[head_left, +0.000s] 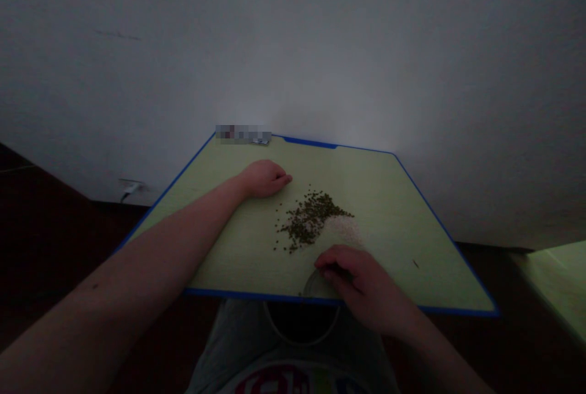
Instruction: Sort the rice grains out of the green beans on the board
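My left hand (264,178) rests on the far part of a pale green desktop (389,199) with blue edging, its fingers loosely curled around nothing. To its right lies a scattered heap of small dark green seeds (306,220), which meets a low patch of white grains (342,229) on its lower right side. My right hand (361,278) sits near the front edge, fingers curled over the rim of a clear round cup (315,285), which is partly hidden by them. One stray dark seed (415,264) lies apart to the right.
A small object with a pixelated, blurred patch (242,135) sits at the desk's far edge. Behind the desk stands a white wall with a plugged-in socket (131,187). Another green surface (558,278) shows at the right. My printed shirt (293,379) lies below.
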A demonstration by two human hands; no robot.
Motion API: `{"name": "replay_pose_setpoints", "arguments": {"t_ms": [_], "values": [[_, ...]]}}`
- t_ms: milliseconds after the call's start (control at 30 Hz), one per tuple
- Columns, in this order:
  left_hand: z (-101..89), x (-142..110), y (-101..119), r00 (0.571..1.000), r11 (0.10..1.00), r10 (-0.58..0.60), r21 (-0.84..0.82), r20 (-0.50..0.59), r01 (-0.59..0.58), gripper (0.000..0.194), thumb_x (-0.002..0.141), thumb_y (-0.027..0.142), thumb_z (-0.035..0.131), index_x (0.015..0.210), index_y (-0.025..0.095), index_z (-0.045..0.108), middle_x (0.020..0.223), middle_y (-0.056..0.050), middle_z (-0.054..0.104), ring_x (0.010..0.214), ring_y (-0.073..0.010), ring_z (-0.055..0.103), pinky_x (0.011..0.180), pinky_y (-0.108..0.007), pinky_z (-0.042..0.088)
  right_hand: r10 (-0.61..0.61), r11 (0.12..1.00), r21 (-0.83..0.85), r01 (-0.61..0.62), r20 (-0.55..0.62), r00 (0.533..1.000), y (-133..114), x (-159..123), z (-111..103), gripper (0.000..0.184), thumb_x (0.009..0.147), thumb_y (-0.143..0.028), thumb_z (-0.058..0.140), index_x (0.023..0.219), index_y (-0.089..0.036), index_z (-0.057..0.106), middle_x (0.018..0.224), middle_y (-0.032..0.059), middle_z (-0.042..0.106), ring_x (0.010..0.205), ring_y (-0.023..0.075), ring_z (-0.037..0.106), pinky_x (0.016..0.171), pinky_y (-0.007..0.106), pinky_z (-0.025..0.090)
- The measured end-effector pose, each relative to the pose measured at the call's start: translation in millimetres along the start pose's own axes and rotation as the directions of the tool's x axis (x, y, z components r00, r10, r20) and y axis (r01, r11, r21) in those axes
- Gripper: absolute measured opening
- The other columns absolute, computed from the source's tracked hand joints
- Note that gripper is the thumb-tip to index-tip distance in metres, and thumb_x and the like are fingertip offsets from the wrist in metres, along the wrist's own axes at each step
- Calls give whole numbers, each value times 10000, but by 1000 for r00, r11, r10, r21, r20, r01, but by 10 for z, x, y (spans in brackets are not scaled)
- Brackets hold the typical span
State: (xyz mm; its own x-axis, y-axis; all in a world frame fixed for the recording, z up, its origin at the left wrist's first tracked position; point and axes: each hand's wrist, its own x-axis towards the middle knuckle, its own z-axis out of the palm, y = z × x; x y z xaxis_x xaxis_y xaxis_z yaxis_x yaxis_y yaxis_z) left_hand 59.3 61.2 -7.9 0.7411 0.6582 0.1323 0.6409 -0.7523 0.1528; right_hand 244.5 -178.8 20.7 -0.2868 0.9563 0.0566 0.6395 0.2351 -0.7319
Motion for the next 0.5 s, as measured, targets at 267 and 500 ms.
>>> {"name": "replay_pose_setpoints", "arguments": {"t_ms": [267, 500], "values": [[-2, -1, 12, 1000, 1000, 8, -2, -5, -8, 567, 816, 549, 236, 599, 157, 582, 575, -56, 560, 505, -123, 396, 518, -282, 221, -50, 999, -12, 49, -16, 999, -83, 77, 65, 204, 814, -110, 435, 923, -204, 581, 910, 23, 619, 859, 136, 552, 772, 276, 431], [-6, -1, 12, 1000, 1000, -7, -8, -4, 7, 562, 811, 550, 249, 613, 155, 597, 570, -60, 561, 517, -129, 417, 529, -282, 238, -18, 1000, -13, 18, 3, 1000, -65, 49, 54, 198, 814, -107, 435, 904, -205, 581, 883, 24, 618, 838, 141, 555, 758, 279, 436]]}}
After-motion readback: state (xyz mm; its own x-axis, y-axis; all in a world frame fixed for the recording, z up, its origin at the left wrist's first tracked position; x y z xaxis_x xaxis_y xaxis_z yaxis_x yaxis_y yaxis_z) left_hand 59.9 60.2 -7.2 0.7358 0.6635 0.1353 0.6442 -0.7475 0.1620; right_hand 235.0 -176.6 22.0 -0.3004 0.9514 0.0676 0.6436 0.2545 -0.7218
